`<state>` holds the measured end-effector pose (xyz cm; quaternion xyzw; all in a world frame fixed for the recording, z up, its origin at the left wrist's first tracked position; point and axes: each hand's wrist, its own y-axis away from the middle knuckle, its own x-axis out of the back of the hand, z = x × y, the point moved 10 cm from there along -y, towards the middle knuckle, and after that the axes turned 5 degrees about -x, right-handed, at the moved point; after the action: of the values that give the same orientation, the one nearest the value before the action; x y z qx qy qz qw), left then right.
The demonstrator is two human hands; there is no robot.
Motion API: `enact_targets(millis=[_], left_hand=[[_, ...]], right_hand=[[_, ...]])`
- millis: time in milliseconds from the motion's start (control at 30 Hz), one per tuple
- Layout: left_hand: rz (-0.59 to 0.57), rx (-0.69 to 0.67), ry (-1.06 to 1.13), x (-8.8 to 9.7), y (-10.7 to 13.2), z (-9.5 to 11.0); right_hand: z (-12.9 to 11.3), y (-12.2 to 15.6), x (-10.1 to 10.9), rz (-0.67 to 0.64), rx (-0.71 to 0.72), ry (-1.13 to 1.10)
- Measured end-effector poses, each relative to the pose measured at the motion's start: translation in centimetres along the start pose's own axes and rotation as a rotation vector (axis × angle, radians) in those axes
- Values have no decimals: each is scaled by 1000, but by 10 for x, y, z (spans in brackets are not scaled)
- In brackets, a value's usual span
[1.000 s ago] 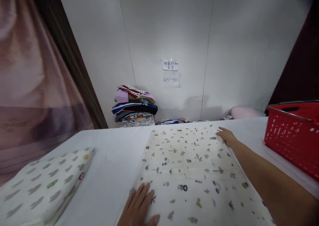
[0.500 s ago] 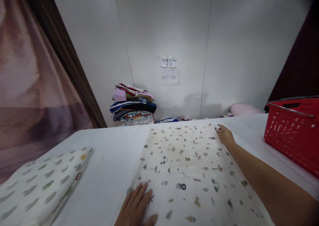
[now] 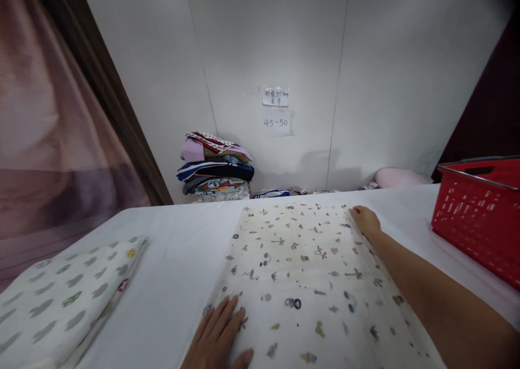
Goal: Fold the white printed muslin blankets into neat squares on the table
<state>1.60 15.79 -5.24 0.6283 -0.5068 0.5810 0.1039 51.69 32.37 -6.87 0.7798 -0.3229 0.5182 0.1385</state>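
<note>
A white cloth (image 3: 300,271) printed with small palm trees, leaves and animals lies folded in a long rectangle before me. My left hand (image 3: 217,331) rests flat on its near left part, fingers stretched out. At the far right corner my right hand (image 3: 365,220) has its fingers closed on the cloth's edge; the fingertips are partly hidden. To the left lies a second folded cloth (image 3: 60,298), white with grey blotches and a few coloured ones, which neither hand touches.
Both cloths lie on a white-covered table (image 3: 174,260). A red plastic basket (image 3: 479,217) with a metal handle stands at the right. Beyond the far edge are a stack of folded fabrics (image 3: 217,168) and a pink bundle (image 3: 400,177). A pink curtain (image 3: 60,130) hangs left.
My right hand's fingers have drawn in and closed at the far corner of the cloth. My left hand stays flat on it. The view has shifted slightly.
</note>
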Motion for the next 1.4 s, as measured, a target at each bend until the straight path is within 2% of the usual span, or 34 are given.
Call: enact_targets(millis=[167, 433, 567, 733, 1033, 1400], left_hand=[[-1, 30, 29, -6, 3, -4], [-64, 36, 58, -13, 4, -7], [-26, 59, 124, -10, 4, -9], [43, 32, 68, -3, 3, -5], [-27, 38, 75, -5, 2, -5], [-8, 48, 52, -3, 2, -4]], right_hand=[[-10, -2, -11, -84, 0, 87], [-16, -7, -13, -80, -70, 108], [-17, -4, -7, -35, -71, 79], [-10, 0, -1, 4, -99, 77], [-11, -1, -5, -11, -72, 88], [-7, -7, -4, -74, -35, 20]])
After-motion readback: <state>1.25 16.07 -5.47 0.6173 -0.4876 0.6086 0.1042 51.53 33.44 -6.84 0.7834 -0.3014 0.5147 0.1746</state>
